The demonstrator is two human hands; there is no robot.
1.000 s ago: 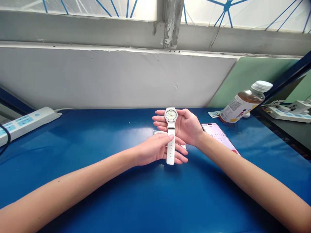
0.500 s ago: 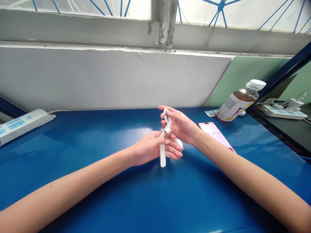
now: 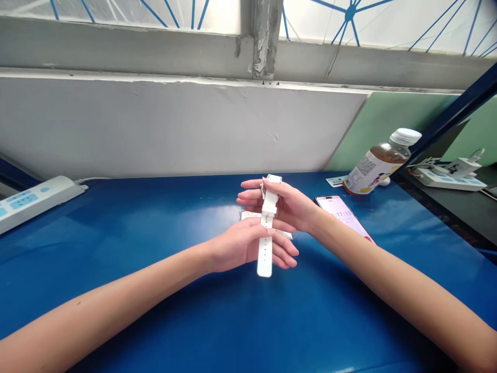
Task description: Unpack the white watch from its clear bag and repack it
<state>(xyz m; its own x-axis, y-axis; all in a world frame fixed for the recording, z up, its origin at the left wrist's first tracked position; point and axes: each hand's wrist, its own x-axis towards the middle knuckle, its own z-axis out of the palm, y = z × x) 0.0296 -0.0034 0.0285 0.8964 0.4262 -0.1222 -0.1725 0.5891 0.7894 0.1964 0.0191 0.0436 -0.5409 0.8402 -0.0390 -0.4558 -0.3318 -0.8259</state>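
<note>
Between my two hands is a white wristwatch point(image 3: 265, 254), its perforated strap hanging down towards me and its buckle about midway up. My left hand point(image 3: 248, 242) pinches the strap below the buckle, thumb on top and the other fingers stretched out beneath. My right hand point(image 3: 289, 204) grips the upper end by the watch case, thumb over the strap and fingers behind it. The case is mostly hidden by the right fingers and strap. Behind the hands, a clear plastic packet with a white label point(image 3: 248, 214) lies on the table, partly covered.
On the blue table point(image 3: 174, 321), a phone point(image 3: 345, 217) lies right of my hands, with a tilted drink bottle point(image 3: 376, 166) behind it. A power strip point(image 3: 34, 199) sits at far left, another power strip point(image 3: 446, 177) at far right. A wall point(image 3: 174, 124) closes the back.
The watch has turned from edge-on, so the flat, holed face of its strap now shows. My right fingers have spread further left behind it, and the left hand has dropped slightly.
</note>
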